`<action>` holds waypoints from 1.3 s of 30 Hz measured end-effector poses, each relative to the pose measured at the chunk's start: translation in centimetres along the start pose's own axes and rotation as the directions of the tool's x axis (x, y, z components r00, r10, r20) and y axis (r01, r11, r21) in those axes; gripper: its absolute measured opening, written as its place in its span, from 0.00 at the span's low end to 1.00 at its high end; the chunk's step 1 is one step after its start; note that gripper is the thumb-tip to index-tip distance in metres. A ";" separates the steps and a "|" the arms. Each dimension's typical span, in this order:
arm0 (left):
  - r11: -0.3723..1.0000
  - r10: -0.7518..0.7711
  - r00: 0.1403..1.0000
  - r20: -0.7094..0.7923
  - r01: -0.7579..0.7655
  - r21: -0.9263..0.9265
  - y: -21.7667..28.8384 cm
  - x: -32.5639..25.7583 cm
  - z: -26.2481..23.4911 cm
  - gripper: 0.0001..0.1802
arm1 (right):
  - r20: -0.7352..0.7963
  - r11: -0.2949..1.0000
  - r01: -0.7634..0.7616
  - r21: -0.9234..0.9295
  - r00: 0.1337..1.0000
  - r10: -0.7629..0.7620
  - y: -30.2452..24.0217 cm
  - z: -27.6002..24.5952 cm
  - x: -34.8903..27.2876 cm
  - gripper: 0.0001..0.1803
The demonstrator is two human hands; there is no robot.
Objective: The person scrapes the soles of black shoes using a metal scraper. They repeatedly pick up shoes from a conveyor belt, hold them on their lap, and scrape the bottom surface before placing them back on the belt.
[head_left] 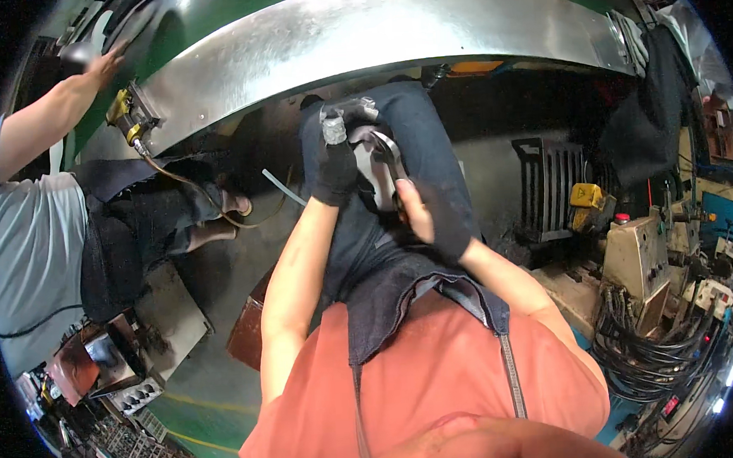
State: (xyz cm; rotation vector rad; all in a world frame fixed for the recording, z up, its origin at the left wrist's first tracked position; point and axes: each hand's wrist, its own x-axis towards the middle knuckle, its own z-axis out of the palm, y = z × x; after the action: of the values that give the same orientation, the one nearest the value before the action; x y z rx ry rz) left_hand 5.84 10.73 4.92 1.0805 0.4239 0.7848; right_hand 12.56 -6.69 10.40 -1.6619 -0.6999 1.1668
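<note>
Over my lap, my left hand wears a dark glove with silvery tape round its fingertips. Its fingers close round the far end of a light grey and dark piece, shaped somewhat like a shoe, that lies between my thighs. My right hand, in a dark glove with a bare thumb, is closed round a dark curved metal tool that looks like pliers. The tool lies against the right side of the grey piece. My palm hides its handle, and blur hides where its tip meets the piece.
A long shiny metal bench curves across in front of my knees. A yellow air tool with a hose sits at its left end, near another person's arm. To the right stand a black slatted rack, a control box and coiled cables.
</note>
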 end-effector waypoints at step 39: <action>0.778 -0.507 0.857 0.091 0.501 -0.378 -8.5 -11.9 -0.4 0.23 | 0.490 0.662 0.610 -0.435 0.777 -0.395 12.3 -8.4 -6.9 0.35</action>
State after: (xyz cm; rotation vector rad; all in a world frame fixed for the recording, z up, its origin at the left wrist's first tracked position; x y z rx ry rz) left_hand 0.76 0.03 -3.65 0.5396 0.5175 0.3679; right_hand 16.90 -20.34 2.44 -1.5482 -1.7904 0.8711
